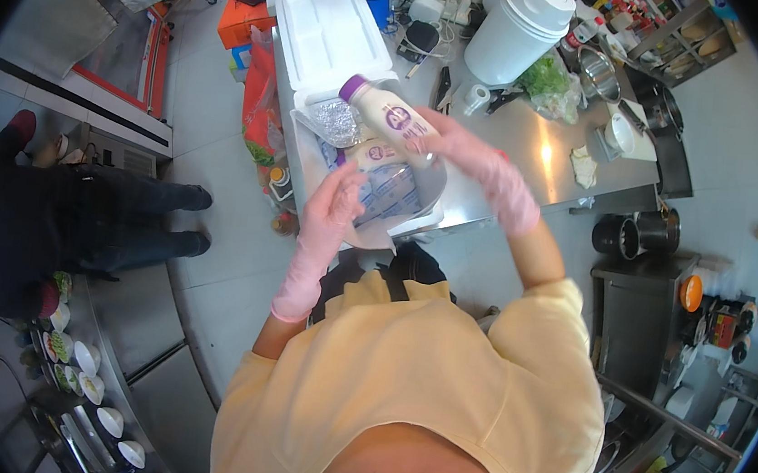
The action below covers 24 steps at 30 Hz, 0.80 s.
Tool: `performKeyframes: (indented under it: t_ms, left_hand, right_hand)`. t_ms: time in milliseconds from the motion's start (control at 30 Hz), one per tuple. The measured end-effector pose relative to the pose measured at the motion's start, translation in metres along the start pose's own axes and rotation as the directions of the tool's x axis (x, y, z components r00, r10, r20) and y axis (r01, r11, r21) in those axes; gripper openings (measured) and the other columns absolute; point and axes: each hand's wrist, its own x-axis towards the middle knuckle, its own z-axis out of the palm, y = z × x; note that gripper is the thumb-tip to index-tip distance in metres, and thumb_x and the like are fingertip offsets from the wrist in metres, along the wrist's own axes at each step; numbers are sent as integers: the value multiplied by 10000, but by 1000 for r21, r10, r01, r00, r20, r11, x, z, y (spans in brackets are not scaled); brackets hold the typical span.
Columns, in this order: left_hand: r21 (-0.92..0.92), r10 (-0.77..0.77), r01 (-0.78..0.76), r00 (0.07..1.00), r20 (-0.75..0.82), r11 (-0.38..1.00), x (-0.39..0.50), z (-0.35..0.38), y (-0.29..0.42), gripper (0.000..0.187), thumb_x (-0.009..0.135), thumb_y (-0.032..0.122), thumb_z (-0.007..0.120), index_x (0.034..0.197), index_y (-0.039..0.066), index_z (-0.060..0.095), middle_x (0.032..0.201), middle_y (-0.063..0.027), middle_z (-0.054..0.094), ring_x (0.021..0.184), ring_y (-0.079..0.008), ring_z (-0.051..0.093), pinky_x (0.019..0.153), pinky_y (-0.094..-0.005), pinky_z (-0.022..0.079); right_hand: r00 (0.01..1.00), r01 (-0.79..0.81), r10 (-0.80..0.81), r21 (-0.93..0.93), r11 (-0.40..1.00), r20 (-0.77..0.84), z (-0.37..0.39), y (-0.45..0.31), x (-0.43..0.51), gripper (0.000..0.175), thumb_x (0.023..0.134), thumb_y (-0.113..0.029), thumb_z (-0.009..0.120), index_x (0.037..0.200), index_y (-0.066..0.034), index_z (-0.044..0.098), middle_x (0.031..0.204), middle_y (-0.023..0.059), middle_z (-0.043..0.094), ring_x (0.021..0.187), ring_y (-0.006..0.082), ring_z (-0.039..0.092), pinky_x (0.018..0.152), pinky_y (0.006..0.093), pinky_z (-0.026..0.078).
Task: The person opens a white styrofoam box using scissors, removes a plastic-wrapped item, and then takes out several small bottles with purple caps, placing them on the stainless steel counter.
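My right hand [456,141], in a pink glove, grips a white milk bottle [394,118] with a purple cap by its lower end. The bottle is tilted, its cap pointing up and left, over a white foam box [301,154]. My left hand [334,201], gloved too, hovers by the box's near left side with fingers apart and nothing in it. Inside the box lie a second purple-capped bottle [377,153], partly hidden, a crumpled silver foil wrap [342,122] and blue-printed ice packs [390,190]. A pale liner sheet [372,232] hangs over the near rim.
The foam lid [333,34] lies behind the box on the steel counter [518,140]. A white lidded bucket [518,38], bagged greens [547,85] and a steel bowl [599,73] stand to the right. A red bag [263,88] is left of the counter. Another person [80,214] stands far left.
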Motion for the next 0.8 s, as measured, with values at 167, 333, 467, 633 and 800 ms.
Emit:
performKeyframes:
  t_ms: [167,333,467,633,800]
  left_hand:
    - [-426,271,-274,960,-69,862,22,60,26,750,983,599,382,1489,52,293,1390,-129,472,1277,-215,458,1096,-376,339]
    - [-683,54,-149,986,-158,715,15,92,36,556,1031,500,343,1368,67,431,1222,-66,571,1092,-154,592,917,-307,505]
    - [-709,14,-136,984,-176,692,12,108,33,507,1041,458,343,1326,60,474,1182,-56,600,1052,-154,617,893,-303,525]
    - [-749,-22,-161,973,-228,643,11,119,32,488,1042,449,351,1319,71,488,1181,-43,605,1044,-149,621,885,-310,529]
    - [-764,-40,-191,962,-272,617,8,123,41,480,1041,449,355,1314,81,500,1181,-44,618,1044,-163,630,884,-326,533]
  right_hand:
    - [923,382,-353,261,887,-151,57,-4,-52,1131,715,-386,850,1528,-61,134,1423,113,409,1304,204,408,1075,345,352]
    - [899,432,-437,247,867,-38,59,-6,-64,1342,690,-270,880,1524,-67,-151,1601,141,109,1464,230,166,1164,358,220]
    - [899,428,-437,195,883,5,43,3,-75,1335,705,-240,861,1510,-57,-188,1606,158,77,1472,245,151,1165,357,217]
    - [870,481,-490,131,867,47,33,8,-75,1289,722,-177,818,1503,-35,-197,1598,195,70,1471,265,149,1162,358,226]
    - [860,490,-504,144,860,83,31,5,-73,1272,726,-154,804,1501,-24,-195,1588,224,71,1472,298,142,1164,361,220]
